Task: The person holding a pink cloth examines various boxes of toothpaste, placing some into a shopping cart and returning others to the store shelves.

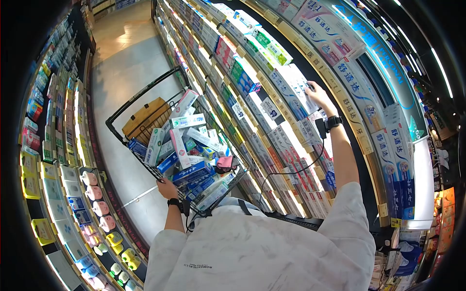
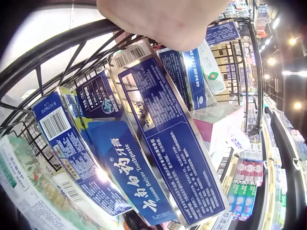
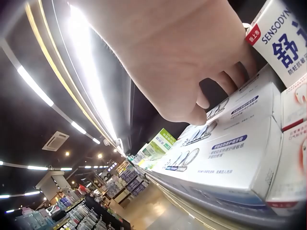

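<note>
My left hand [image 1: 167, 188] grips the near side rim of a black wire shopping cart [image 1: 145, 95]; in the left wrist view that hand [image 2: 165, 21] covers part of the rim. Toothpaste boxes fill the cart in a jumble, among them a blue Yunnan Baiyao box [image 2: 127, 167] and a pink-and-white box [image 1: 180, 148]. My right hand [image 1: 320, 98] reaches to the lit shelf on the right. Seen from the right wrist, that hand [image 3: 182, 62] rests bent fingers and thumb on a row of white toothpaste boxes [image 3: 216, 148] lying side by side.
A Sensodyne box [image 3: 283, 40] stands beside the white row. Green Darlie boxes [image 1: 272, 46] sit further along the shelf. A brown carton [image 1: 145, 116] and a small pink item [image 1: 225, 162] are in the cart. A cable [image 1: 291, 173] hangs from the right wrist. Shelves of cups [image 1: 100, 208] line the left.
</note>
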`<state>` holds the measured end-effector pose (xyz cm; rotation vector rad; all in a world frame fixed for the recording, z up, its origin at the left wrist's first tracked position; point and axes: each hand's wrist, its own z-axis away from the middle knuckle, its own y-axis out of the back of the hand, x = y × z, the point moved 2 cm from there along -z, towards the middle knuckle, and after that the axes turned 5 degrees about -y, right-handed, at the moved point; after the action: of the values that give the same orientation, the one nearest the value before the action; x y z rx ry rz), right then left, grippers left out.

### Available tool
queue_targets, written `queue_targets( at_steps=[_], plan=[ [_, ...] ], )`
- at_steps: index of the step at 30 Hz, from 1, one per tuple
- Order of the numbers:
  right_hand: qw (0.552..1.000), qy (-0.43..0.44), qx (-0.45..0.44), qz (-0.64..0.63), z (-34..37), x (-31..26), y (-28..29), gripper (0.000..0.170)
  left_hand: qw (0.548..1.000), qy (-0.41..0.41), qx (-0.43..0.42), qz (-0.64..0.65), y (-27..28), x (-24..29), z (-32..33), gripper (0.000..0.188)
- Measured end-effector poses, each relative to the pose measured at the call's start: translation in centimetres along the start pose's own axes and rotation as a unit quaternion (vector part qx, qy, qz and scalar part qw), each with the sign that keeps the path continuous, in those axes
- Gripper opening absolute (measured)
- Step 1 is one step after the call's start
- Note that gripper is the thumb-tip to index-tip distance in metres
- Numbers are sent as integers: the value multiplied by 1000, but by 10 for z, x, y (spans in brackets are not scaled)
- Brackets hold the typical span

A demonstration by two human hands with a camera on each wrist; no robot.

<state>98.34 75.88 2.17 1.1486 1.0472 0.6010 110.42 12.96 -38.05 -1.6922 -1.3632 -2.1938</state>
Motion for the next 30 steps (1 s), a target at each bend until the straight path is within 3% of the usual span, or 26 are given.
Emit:
queue_targets(
  at_steps=[3,5,7,8,9,11,13,15,19,21,23,25,29,30],
  plan=[
    [999,5,17,30,6,-5,0,62,999,32,-37,-8,8,12,3,32],
    [994,71,50,65,-9,16,-6,61,999,33,-30,21,-13,-23,-4,33],
    [997,71,21,25,-8,17,-8,60,999,7,-30,25,-17,-36,-5,35],
    [984,115,93,97,-9,15,-12,55,1000,7,-20,-10,-5,-12,1,32],
    [947,241,172,123,-7,7,-15,46,999,-37,25,-1,-8,-14,2,28],
    [932,280,224,57,33,-51,-16,34,1000,9,18,8,0,1,2,24],
    [944,270,154,-112,84,-104,-36,29,1000,24,7,2,5,5,2,22],
    [953,243,12,-182,138,-151,-72,26,1000,25,5,-1,4,8,1,21],
    [918,273,-222,-180,202,-167,-208,25,1000,23,-1,9,7,10,2,19],
    [894,224,-349,-167,219,-153,-271,22,1000,21,-4,15,9,13,3,21],
    [889,193,-403,-97,224,-117,-338,24,1000,7,1,8,10,14,3,26],
    [891,223,-387,-79,237,-83,-386,33,1000,15,-1,10,10,13,3,23],
    [892,263,-364,46,261,-68,-417,52,999,26,8,21,12,19,1,22],
    [870,206,-445,54,261,-68,-422,66,999,26,9,21,11,17,1,22]
  ],
)
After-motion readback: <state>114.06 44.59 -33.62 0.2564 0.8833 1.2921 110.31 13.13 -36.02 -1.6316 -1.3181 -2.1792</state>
